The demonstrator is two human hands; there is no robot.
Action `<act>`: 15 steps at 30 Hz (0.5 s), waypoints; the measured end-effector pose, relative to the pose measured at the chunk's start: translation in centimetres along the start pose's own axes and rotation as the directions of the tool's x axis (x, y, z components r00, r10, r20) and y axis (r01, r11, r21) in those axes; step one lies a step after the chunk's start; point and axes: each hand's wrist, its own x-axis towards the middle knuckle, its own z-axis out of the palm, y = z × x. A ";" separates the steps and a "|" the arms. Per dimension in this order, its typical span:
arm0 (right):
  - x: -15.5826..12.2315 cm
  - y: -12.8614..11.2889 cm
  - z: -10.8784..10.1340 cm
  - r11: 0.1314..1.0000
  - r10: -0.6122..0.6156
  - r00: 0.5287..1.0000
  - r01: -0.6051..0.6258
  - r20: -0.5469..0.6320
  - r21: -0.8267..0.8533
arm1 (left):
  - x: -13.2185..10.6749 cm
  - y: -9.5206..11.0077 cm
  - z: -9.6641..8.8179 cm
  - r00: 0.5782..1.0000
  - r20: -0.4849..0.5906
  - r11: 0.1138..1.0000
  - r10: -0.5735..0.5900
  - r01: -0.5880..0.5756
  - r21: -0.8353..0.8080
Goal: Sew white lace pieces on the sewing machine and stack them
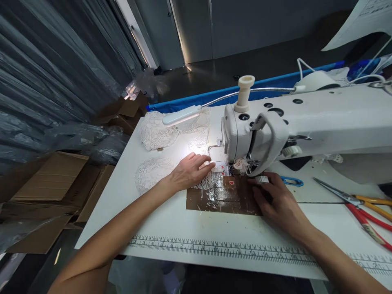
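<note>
My left hand [192, 170] rests on white lace fabric [202, 181] left of the needle area, its fingers slightly bent and spread over the cloth. The lace lies partly under the white sewing machine [239, 134]. Just right of the needle, my right hand [277, 200] touches the brown taped plate [226, 200], thumb and forefinger apart; the other fingers are partly hidden. A small pale rosette [240, 164] sits at the presser foot. More lace pieces [157, 130] spread over the table to the left, lit by the machine's lamp [182, 115].
Right of the machine bed lie a blue clip-like piece [292, 181], scissors with orange handles [375, 199] and red-handled scissors [367, 224]. A ruler tape [214, 248] runs along the table's front edge. Cardboard boxes [50, 175] and plastic bags stand left of the table [122, 204].
</note>
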 end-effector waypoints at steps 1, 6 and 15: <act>-0.1 -0.1 0.0 1.000 -0.004 1.000 0.004 0.002 -0.001 | 0.2 -0.1 -0.4 0.999 0.021 1.000 -0.027 0.028 -0.010; -0.3 -0.1 0.0 1.000 -0.025 1.000 0.025 0.004 -0.009 | 1.1 -1.3 -1.9 0.961 0.259 0.984 -0.095 0.130 -0.122; -0.4 0.1 0.2 0.998 -0.053 0.998 0.054 -0.020 0.044 | 3.4 -3.3 -0.5 0.931 0.282 0.947 -0.233 0.283 -0.151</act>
